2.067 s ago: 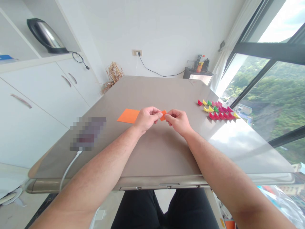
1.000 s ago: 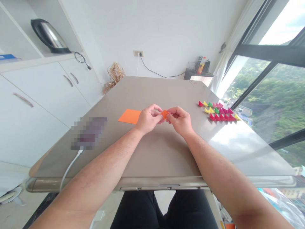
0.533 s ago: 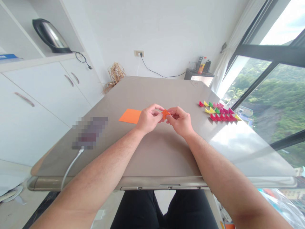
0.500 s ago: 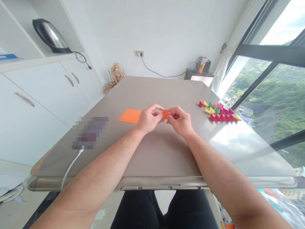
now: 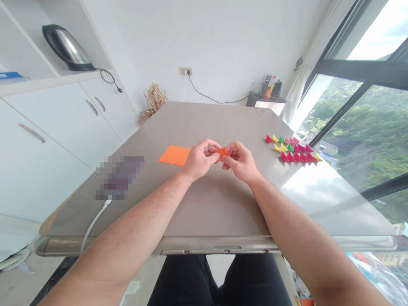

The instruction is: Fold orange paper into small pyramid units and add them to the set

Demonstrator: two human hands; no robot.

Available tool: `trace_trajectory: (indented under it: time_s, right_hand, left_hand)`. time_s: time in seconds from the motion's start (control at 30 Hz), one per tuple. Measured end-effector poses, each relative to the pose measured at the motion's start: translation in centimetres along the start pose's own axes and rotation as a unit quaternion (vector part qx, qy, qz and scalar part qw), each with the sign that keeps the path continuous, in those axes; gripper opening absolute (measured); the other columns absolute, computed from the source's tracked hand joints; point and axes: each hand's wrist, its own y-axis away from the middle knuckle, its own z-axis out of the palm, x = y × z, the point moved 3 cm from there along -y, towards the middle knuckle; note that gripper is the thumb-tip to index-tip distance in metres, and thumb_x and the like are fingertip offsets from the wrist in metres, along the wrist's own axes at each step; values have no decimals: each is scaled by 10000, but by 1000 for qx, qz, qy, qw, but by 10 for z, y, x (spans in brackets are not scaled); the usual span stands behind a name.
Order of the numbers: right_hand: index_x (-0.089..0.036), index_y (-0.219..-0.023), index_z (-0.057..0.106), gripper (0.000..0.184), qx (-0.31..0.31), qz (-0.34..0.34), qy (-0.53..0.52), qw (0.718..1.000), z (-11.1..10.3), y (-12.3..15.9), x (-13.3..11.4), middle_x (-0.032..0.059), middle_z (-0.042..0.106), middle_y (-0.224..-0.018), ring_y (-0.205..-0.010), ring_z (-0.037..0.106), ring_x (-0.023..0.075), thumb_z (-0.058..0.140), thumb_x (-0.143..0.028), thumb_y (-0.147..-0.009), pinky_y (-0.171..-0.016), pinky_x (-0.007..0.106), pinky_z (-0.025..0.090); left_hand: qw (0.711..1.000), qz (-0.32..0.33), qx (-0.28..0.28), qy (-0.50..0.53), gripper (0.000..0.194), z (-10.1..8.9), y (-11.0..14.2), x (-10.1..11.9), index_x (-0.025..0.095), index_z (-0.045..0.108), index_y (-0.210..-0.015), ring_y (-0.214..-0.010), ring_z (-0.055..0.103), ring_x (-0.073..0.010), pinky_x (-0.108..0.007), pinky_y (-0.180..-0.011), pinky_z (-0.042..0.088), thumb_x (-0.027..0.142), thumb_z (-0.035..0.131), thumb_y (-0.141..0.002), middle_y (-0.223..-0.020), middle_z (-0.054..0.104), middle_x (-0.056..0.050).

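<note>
Far to the left of the fingers, a kettle (image 5: 65,47) stands on a shelf. Nearer, but well apart from them, a pixelated object (image 5: 123,176) lies on the bench (image 5: 210,208) with a white cable (image 5: 95,214) running from it. Just left of the fingers is a flat orange sheet (image 5: 174,155), its right end hidden behind the left hand (image 5: 198,160). The fingers of that hand are pinched almost closed on the left side of a small folded orange paper (image 5: 222,152). The paper has just spread wider and lower from a more upright peak, which suggests its folds are being opened or reshaped (a judgement, since the fingertips cover much of it). On its other side the right hand (image 5: 242,161) grips it too, thumb and fingers nearly together. Further right, well clear of the fingers, small folded paper shapes (image 5: 296,157) stand in rows, in red, pink, magenta, yellow and green.
</note>
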Motion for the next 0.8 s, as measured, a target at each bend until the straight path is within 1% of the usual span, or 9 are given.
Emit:
trace_trajectory:
  time_s: [0.07,0.17,0.3,0.4,0.5,0.63,0.8]
  right_hand:
    - [-224,-846,537,226,-11,18,0,1000,1,0,0,-26,692,-689,-558,641,125,721,-336,-778,-541,267,520]
    - [-224,-840,536,203,-6,29,-7,1000,0,1,-1,-20,707,-685,-562,644,128,706,-310,-772,-553,270,517]
    - [-222,-857,561,178,-8,39,-16,999,0,2,0,-16,727,-691,-563,646,131,694,-280,-754,-571,276,524]
    - [-217,-866,598,144,-5,29,-24,999,1,1,2,-17,728,-687,-553,635,128,680,-268,-759,-576,279,528]
    - [-213,-851,627,97,16,12,-28,999,0,-1,4,-17,724,-677,-550,618,121,653,-238,-761,-573,275,523]
    - [-211,-842,649,78,28,3,-25,999,-2,-1,6,-17,715,-670,-564,615,121,647,-240,-771,-581,278,528]
    - [-219,-856,648,79,15,-8,-22,1000,-2,0,5,-21,719,-682,-575,627,125,655,-257,-787,-595,288,543]
  left_hand:
    - [1000,-3,0,5,135,1,1,0,201,628,-909,-642,653,-118,-262,-661,533,218,699,-796,-753,708,11]
    - [1000,-22,-6,14,140,1,2,1,202,635,-921,-649,664,-128,-274,-669,539,205,686,-790,-758,717,3]
    - [999,-43,7,6,84,0,2,-1,196,661,-877,-596,640,-130,-286,-641,536,212,674,-795,-707,710,-1]
    - [998,-43,38,13,67,1,2,-3,197,662,-834,-579,623,-127,-286,-624,535,219,698,-782,-677,697,7]
    - [996,-48,67,21,79,3,2,-7,197,675,-830,-600,638,-132,-292,-641,546,212,712,-761,-684,702,7]
    - [995,-58,54,57,148,5,3,-8,198,702,-892,-667,675,-148,-318,-711,575,191,706,-745,-718,720,-1]
    - [992,-77,65,77,141,5,3,-6,194,700,-853,-656,674,-152,-321,-687,581,186,707,-712,-709,718,-3]
